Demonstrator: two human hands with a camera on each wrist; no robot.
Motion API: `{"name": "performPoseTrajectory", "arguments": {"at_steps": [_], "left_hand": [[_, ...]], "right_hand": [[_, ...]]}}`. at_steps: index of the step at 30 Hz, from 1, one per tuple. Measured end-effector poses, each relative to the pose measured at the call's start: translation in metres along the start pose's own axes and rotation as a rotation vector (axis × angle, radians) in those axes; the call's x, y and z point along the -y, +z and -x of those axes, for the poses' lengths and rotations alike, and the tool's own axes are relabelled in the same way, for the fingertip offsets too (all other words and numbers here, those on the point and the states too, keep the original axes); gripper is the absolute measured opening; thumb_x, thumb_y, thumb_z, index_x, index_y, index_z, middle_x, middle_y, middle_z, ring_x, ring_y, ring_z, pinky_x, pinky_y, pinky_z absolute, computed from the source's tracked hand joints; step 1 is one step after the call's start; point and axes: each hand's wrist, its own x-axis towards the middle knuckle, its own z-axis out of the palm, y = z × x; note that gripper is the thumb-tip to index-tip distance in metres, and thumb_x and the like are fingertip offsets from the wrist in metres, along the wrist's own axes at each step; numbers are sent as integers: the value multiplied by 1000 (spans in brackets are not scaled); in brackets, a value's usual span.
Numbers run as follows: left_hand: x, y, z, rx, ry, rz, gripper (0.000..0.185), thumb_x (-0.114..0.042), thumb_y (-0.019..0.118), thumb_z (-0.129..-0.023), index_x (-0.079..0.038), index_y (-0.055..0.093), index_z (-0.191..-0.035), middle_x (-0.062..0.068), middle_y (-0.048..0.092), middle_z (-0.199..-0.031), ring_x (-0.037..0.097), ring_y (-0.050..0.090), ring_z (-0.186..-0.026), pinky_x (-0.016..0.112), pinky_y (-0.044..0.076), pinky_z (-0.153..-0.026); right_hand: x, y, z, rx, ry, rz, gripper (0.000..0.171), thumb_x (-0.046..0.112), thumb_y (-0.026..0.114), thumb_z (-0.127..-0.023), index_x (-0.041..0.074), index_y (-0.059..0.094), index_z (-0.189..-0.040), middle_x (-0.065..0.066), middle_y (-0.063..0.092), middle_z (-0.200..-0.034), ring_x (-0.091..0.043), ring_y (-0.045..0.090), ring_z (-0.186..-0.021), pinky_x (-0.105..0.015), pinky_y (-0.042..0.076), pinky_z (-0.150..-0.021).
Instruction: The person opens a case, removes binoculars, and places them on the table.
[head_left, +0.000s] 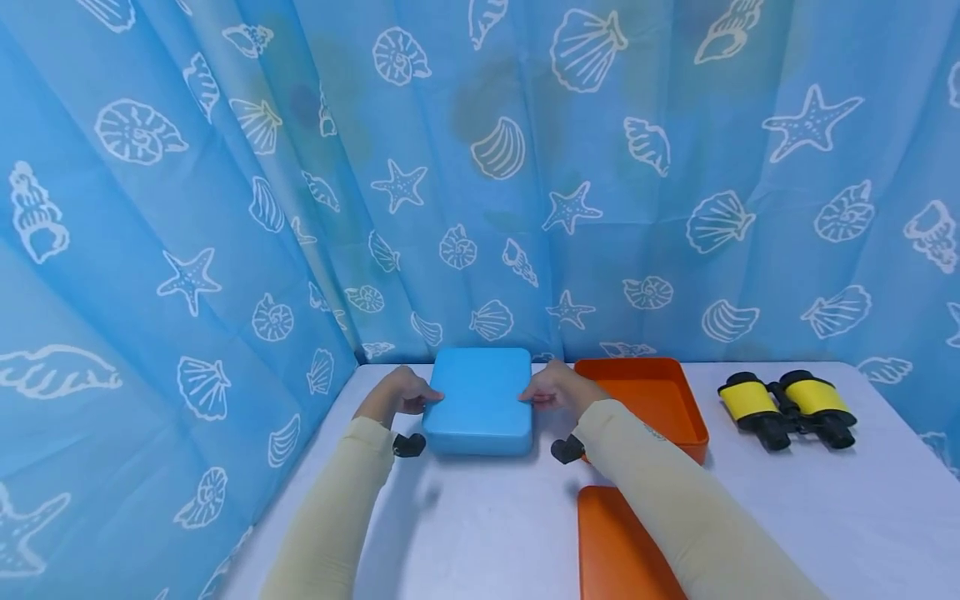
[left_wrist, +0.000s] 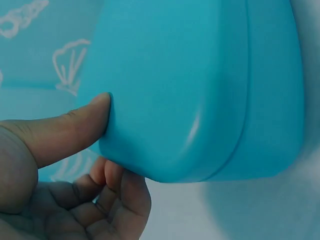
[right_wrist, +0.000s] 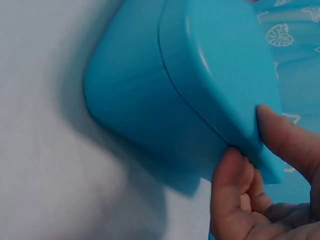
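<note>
A blue lidded box (head_left: 480, 400) stands on the white table near the back curtain, its lid sitting over the body with a thin seam along the side. My left hand (head_left: 401, 390) grips the lid's left edge, thumb on top and curled fingers (left_wrist: 132, 200) under the rim. On the opposite side my right hand (head_left: 553, 387) pinches the lid's edge, its thumb (right_wrist: 285, 137) on the top and fingertips at the seam. Right of the box, partly behind my right forearm, is an open orange box (head_left: 645, 392).
An orange lid (head_left: 618, 542) lies on the table at the front, partly covered by my right sleeve. Black and yellow binoculars (head_left: 787, 408) rest at the far right. A blue curtain (head_left: 525, 167) with white shell prints rises behind and at the left of the table (head_left: 480, 533).
</note>
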Motion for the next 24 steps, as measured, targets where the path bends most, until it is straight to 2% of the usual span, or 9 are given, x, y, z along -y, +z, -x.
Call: {"name": "performPoseTrajectory", "arguments": {"at_steps": [3,6,9,15,21,24], "left_hand": [[9,0,-9,13,-13,0,56,-12,80,-82,10,53,-125,18,61,-107,28,63,-91,38,56,-81],[16,-1,-17,20,-24,27,56,-13,81,-81,9,55,-125,18,62,-108,29,63,-92,39,56,-81],[16,-3,-20,30,-8,62,55,-12,81,-80,9,56,-124,18,62,-109,30,63,-93,40,55,-83],[16,-9,-21,66,15,56,56,-12,80,-82,10,54,-126,18,61,-110,28,63,-92,37,55,-81],[15,-9,-22,68,-19,61,56,-11,80,-81,9,53,-126,18,62,-109,28,64,-91,36,56,-78],[14,-8,-23,62,-34,62,54,-11,79,-82,8,54,-126,18,61,-110,28,63,-93,37,56,-79]], "right_hand": [[-3,4,-2,-22,-14,5,94,3,82,-77,-8,18,-146,-19,53,-109,-27,62,-87,-34,57,-78],[-5,7,-4,-52,-25,35,79,8,82,-79,-7,33,-140,-18,57,-113,-27,64,-91,-34,56,-80],[-5,8,-7,-72,-54,77,68,12,81,-81,-6,43,-134,-18,57,-120,-28,63,-96,-35,55,-84],[-6,11,-12,-75,-85,89,67,13,79,-83,-5,43,-138,-18,53,-132,-30,61,-104,-38,52,-91],[-5,13,-12,-77,-95,132,61,12,80,-82,-5,48,-131,-19,56,-125,-29,62,-100,-37,53,-89],[-3,13,-13,-80,-86,137,69,12,81,-81,-4,42,-135,-17,55,-124,-28,63,-97,-36,54,-87]]}}
